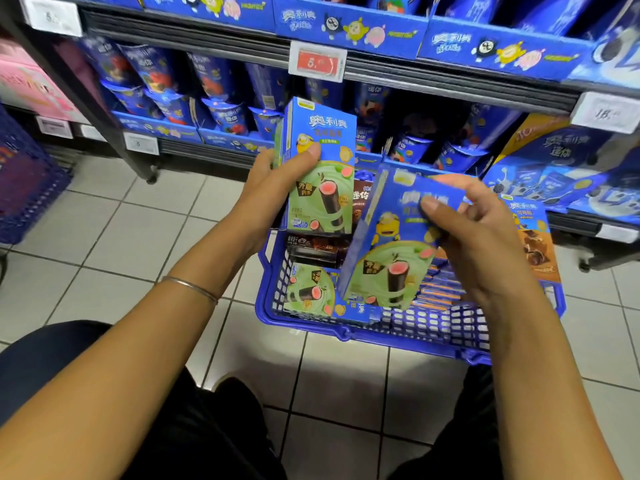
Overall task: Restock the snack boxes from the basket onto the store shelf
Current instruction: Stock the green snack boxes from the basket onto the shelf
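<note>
Snack boxes are mid-transfer: the left hand [273, 181] grips an upright green-and-blue cardboard box [320, 168] above the blue plastic mesh basket [433, 327], while the right hand [481, 233] pinches a second, tilted box [394, 244]. Next, I judge, both go up onto the dark metal shelf [450, 84].

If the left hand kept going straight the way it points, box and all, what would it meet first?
Probably the blue snack cups on the store shelf, right behind the green box that the left hand holds. Depth is hard to judge in this view.
</note>
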Available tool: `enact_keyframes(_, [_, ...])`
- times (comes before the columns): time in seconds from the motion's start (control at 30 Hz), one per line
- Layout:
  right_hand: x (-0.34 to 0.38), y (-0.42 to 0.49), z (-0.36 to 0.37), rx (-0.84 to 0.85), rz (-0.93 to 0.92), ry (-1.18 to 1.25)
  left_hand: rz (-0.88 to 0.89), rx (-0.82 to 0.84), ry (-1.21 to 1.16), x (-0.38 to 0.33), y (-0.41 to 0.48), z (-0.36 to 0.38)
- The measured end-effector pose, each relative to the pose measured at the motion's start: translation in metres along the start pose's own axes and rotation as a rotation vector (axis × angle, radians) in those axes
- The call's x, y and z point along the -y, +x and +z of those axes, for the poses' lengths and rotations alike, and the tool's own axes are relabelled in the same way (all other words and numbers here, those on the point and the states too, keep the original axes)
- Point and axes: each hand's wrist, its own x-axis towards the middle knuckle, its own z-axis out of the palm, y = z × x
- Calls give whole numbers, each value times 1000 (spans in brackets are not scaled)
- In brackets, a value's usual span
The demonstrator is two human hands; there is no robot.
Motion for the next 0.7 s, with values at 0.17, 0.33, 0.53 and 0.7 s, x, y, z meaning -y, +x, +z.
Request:
enact_keyframes(0.17, [8, 18, 24, -66, 12, 158, 8, 71, 28, 12, -1, 9])
enact_keyframes(0.33, [2, 25, 49, -210, -50, 8, 19, 130, 85, 22, -6, 19])
enact_keyframes(0.53, [-2, 26, 67, -254, 9, -40, 1, 231, 91, 16, -19, 31])
enact_keyframes(0.7, [1, 29, 68, -219, 70, -45, -134, 298, 109, 0, -28, 34])
